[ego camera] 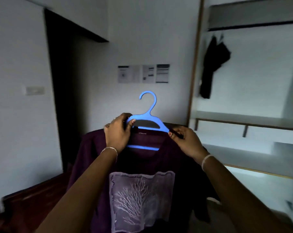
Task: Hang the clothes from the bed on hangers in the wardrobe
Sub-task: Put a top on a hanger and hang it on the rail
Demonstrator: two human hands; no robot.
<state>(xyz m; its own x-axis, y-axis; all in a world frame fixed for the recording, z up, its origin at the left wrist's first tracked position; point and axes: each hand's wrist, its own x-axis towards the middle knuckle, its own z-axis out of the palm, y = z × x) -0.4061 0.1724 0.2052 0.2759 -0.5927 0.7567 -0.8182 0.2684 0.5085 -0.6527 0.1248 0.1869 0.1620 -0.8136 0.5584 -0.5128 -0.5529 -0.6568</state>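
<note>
The left hand grips the left shoulder of a bright blue plastic hanger, fingers curled round it. The right hand pinches the collar edge of a dark maroon T-shirt with a pale tree print at the hanger's right tip. The shirt hangs in front of the person, the hanger partly inside its neck. To the right, the open wardrobe holds 1 dark garment. 4 printed sheets are stuck on the wall behind.
</note>
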